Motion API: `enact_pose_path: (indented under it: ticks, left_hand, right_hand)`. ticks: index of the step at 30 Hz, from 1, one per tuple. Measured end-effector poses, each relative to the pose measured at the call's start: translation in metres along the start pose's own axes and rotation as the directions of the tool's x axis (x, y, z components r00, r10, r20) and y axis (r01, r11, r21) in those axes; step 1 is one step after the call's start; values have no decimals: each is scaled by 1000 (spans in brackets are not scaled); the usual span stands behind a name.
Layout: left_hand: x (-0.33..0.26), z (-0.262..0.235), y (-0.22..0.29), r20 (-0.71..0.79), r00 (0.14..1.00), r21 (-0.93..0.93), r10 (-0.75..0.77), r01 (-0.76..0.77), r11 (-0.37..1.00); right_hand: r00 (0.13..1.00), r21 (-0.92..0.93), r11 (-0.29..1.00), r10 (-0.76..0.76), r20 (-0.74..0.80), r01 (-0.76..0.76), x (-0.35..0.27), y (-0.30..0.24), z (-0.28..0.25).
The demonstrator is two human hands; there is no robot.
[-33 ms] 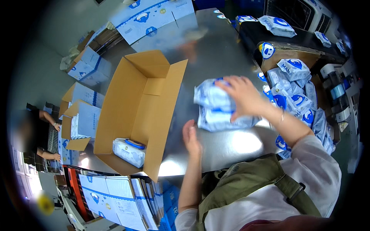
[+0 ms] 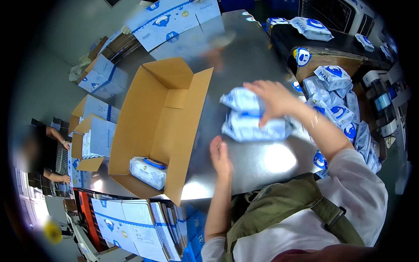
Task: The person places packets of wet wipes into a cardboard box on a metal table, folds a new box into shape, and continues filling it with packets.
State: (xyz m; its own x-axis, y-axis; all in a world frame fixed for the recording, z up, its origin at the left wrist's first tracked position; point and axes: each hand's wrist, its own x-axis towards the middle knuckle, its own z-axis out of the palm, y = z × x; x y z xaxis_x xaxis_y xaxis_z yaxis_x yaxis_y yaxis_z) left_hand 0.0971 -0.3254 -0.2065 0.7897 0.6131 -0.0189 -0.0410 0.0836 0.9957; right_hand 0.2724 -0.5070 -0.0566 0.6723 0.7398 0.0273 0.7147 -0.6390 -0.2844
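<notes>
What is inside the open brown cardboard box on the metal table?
One white soft pack with a blue lid lies in the near end of the open brown cardboard box; the rest of its floor looks bare. The box's near wall hides the corner below the pack.

Wipe packs white w/ blue print. Open carton plain brown inside. Table shiny grey metal. Flat cartons white w/ blue stripe. Bag strap olive green; sleeve white.
</notes>
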Motion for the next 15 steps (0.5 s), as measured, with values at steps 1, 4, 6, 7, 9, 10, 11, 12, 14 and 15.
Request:
enact_pose_path:
  ticks: [1,4,6,7,9,10,11,12,14,15]
  left_hand:
    - [-7,10,10,36,999,49,-19,17,999]
    - [-22,27,34,229,927,578,296,-374,725]
    - [-24,31,50,351,864,702,361,-498,509]
    - [-26,35,65,413,826,741,384,-550,386]
    - [-22,32,84,518,791,792,325,-587,166]
    - [-19,27,92,574,775,782,265,-615,105]
    - [-18,21,98,636,746,754,200,-655,45]
    - [-17,16,104,692,710,718,132,-696,-20]
    - [-29,2,124,632,771,775,-84,-629,60]
    - [-35,-5,125,616,778,783,-122,-622,-9]
  right_hand:
    - [979,174,983,20,204,-56,28,38,-5]
    - [891,552,792,-21,453,-262,66,77,-14]
    - [910,358,929,-68,409,-91,71,65,-4]
    - [902,320,946,-90,423,-55,67,53,-2]
    - [876,324,945,-190,443,41,60,19,14]
    - [830,394,905,-340,443,161,57,4,24]
    - [826,450,875,-380,417,176,50,-1,44]
    - [844,406,883,-393,365,236,43,-9,56]
    - [795,421,856,-467,386,299,43,-39,57]
    - [766,469,826,-511,389,313,44,-47,60]
